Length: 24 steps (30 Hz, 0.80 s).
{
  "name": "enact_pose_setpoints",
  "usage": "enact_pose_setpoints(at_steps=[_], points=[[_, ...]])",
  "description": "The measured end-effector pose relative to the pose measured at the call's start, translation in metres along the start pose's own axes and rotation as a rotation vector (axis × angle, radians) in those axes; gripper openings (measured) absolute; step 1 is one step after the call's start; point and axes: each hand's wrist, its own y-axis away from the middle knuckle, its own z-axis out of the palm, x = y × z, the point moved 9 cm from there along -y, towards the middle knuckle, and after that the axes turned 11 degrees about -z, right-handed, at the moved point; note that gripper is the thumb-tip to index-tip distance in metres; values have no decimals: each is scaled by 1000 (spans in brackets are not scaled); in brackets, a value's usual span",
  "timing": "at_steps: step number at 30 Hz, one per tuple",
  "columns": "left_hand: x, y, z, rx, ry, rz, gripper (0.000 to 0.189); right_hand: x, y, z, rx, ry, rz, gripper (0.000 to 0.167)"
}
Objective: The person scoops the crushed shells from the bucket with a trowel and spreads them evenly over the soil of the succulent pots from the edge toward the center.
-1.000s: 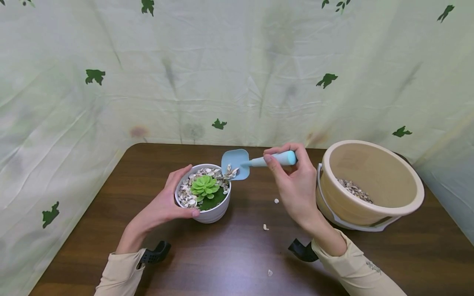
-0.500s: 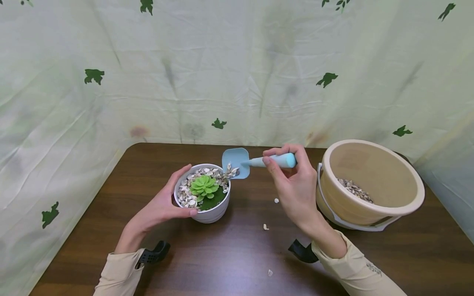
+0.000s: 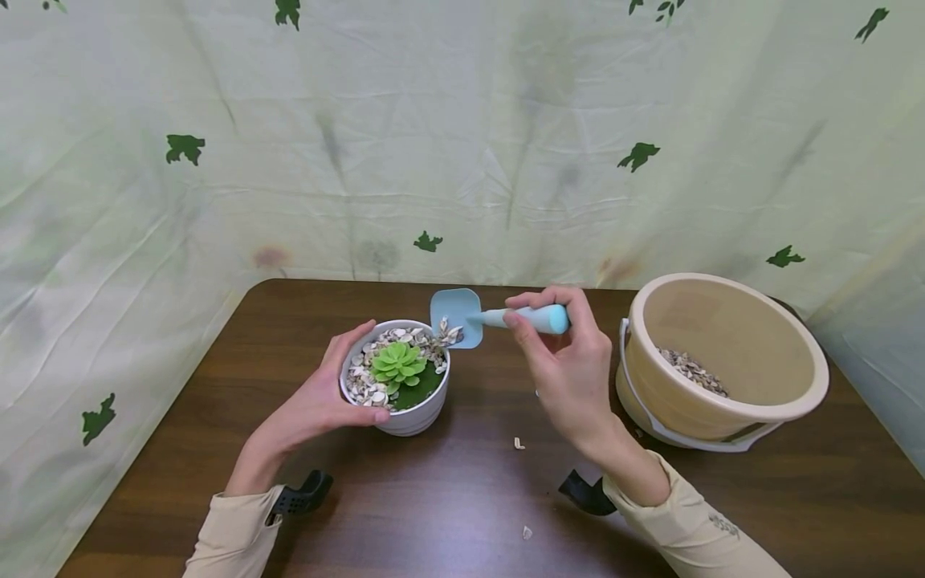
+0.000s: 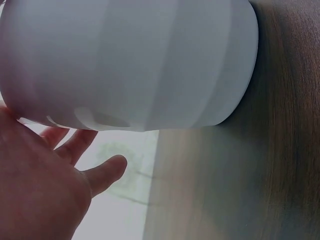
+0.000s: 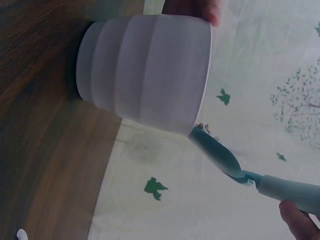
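A white ribbed flowerpot (image 3: 413,422) stands on the table, holding a green succulent (image 3: 399,366), small shells (image 3: 367,390) and a bare dark green patch at its front right. My left hand (image 3: 318,401) grips the pot's left side, thumb at the front rim; in the left wrist view its fingers (image 4: 75,145) curve behind the pot wall. In my right hand (image 3: 571,369) is the handle of a light blue toy shovel (image 3: 457,309), pinched between thumb and fingers. Its blade bears a few shells and slopes down to the pot's right rim, as the right wrist view shows.
A beige bucket (image 3: 723,297) with a pale handle stands on the right, shells (image 3: 691,373) at its bottom. Loose shell bits (image 3: 519,443) lie on the brown wooden table (image 3: 448,514). A patterned cloth (image 3: 462,144) hangs behind the table.
My right hand and the shovel have shifted slightly left, the blade a little further over the pot's rim. The left hand and the pot have barely moved.
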Motion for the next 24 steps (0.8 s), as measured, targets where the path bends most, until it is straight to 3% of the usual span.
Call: enact_pose_setpoints(at_steps=[6, 14, 24], points=[[0, 1, 1, -9, -20, -5, 107, -3, 2, 0, -8, 33, -20, 27], [-7, 2, 2, -58, 71, -68, 103, -2, 2, -2, 4, 6, -29, 29], [-8, -1, 2, -44, 116, -58, 102, -15, -2, -2, 17, -38, 1, 26]])
